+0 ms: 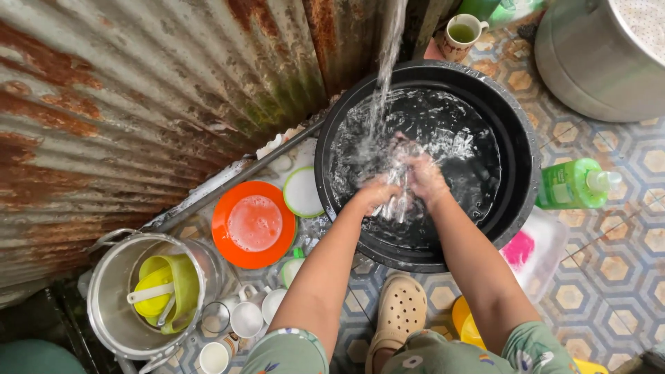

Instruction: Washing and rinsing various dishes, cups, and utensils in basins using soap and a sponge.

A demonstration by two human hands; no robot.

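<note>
A green dish-soap bottle with a white pump top lies on its side on the tiled floor, just beside the right rim of the black basin. Its label is too small to tell apart. Below it, a clear plastic bag with a pink patch lies against the basin's lower right edge.

Both hands are over the water in the middle of the basin, under the stream of water falling from above. The left hand and right hand press together around a clear glass, fingers curled and clamped on it. The glass looks see-through and wet, hard to tell from the splashing water, and it sits between the palms just above the water.

At the basin's left edge, an orange plate and a white lid lie on the floor. At the floor's lower left corner stands a steel pot holding a yellow-green jug
</note>
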